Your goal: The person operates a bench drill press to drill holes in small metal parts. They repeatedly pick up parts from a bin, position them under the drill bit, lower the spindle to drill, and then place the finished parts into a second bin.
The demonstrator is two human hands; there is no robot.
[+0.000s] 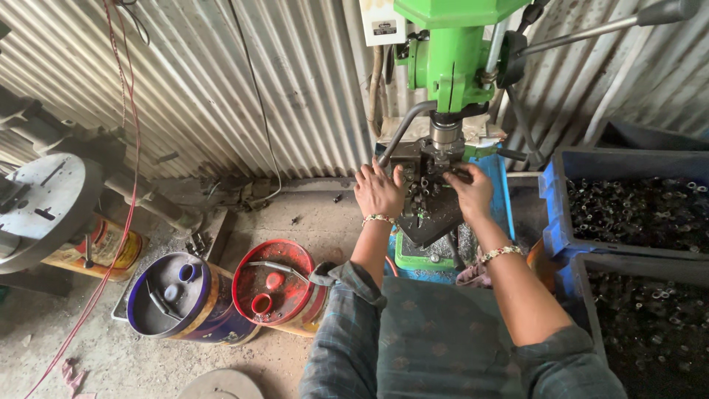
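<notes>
A corrugated metal wall (221, 81) forms the backdrop, with a red cable (131, 148) hanging down it at the left. In front of it stands a green drill press (450, 52), its long feed lever (591, 29) reaching toward the upper right and its spindle (446, 137) pointing down at a dark work table (436, 222) fitted with a clamping fixture (425, 174). At the right sit two blue crates (561, 214) filled with small dark metal rings (635, 207). On the concrete floor (44, 347) at the lower left stand a blue-topped drum (173, 295) and a red-topped drum (273, 281), side by side and touching; a grey round metal plate (40, 199) lies further left. The left hand (378, 191) rests on the left side of the fixture, fingers spread and extended forward, a beaded bracelet at the wrist. The right hand (471, 193) lies on the right side of the fixture just below the spindle, fingers curled narrowly at a small part; what they pinch cannot be told. Both forearms emerge from rolled checked sleeves (347, 325).
</notes>
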